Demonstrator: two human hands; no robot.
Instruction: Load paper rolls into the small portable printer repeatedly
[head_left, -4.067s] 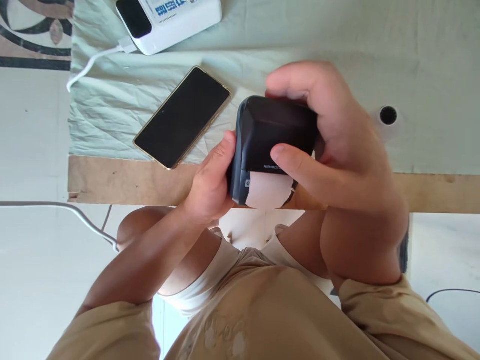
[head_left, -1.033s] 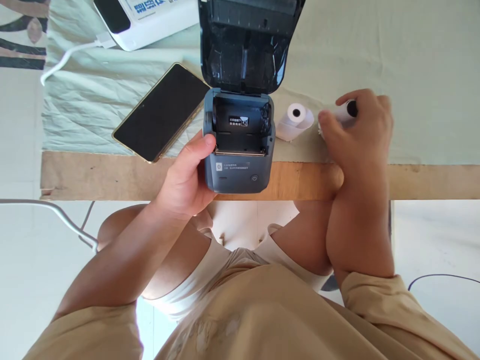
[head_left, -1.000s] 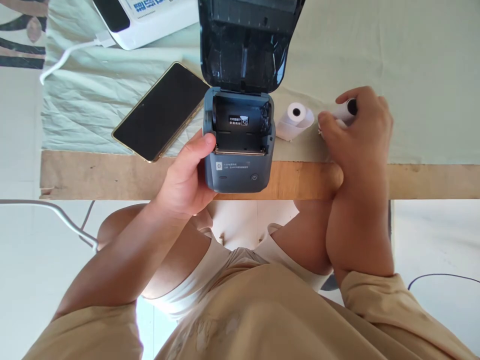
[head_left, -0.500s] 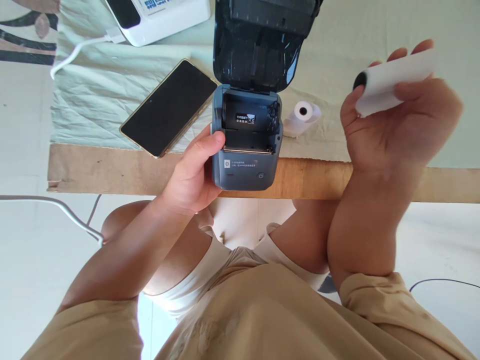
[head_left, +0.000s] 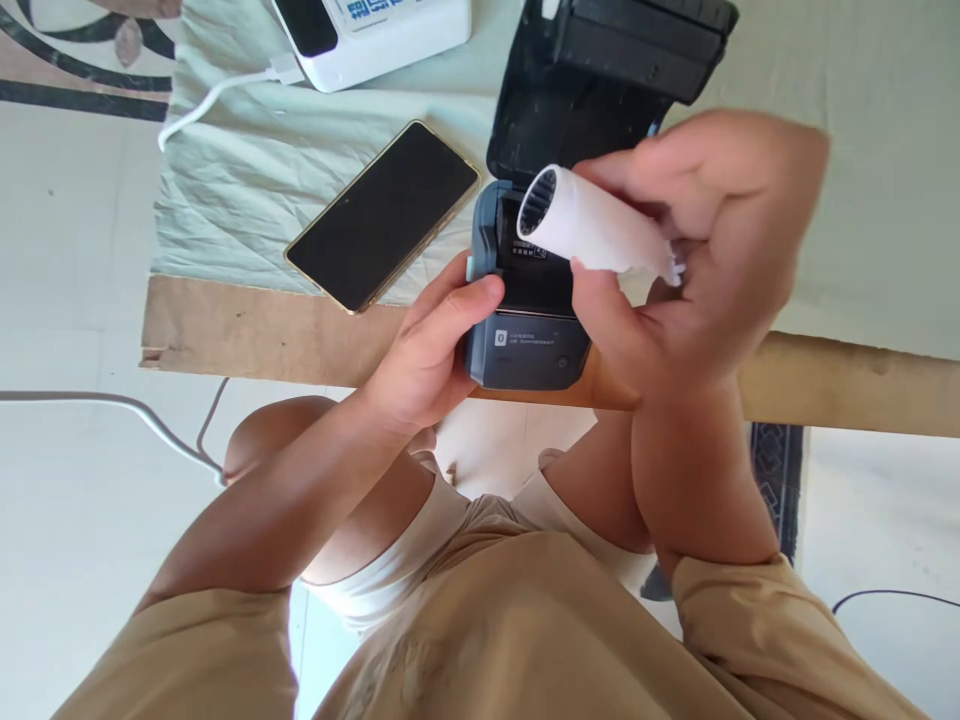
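Observation:
My left hand point(head_left: 435, 350) grips the left side of a dark blue-grey label printer point(head_left: 532, 350), its thumb at the edge of the paper bay. The printer's black lid point(head_left: 577, 90) is swung up, leaving the bay uncovered. Between the fingers and thumb of my right hand point(head_left: 712, 240) is a white paper roll point(head_left: 607, 225) with a dark hollow core facing left. The roll is tilted just over the bay's right part and hides some of it. Whether it touches the printer I cannot tell.
Left of the printer a phone point(head_left: 382, 215) lies dark-screened on the green cloth point(head_left: 232, 200). Behind it stands a white device point(head_left: 397, 45) with a white cable point(head_left: 217, 95) plugged in. The bare wooden table edge point(head_left: 247, 320) runs across in front.
My right hand has come left with the paper roll, from the right side to over the printer. It now covers the spot where a smaller roll lay. The view has shifted slightly.

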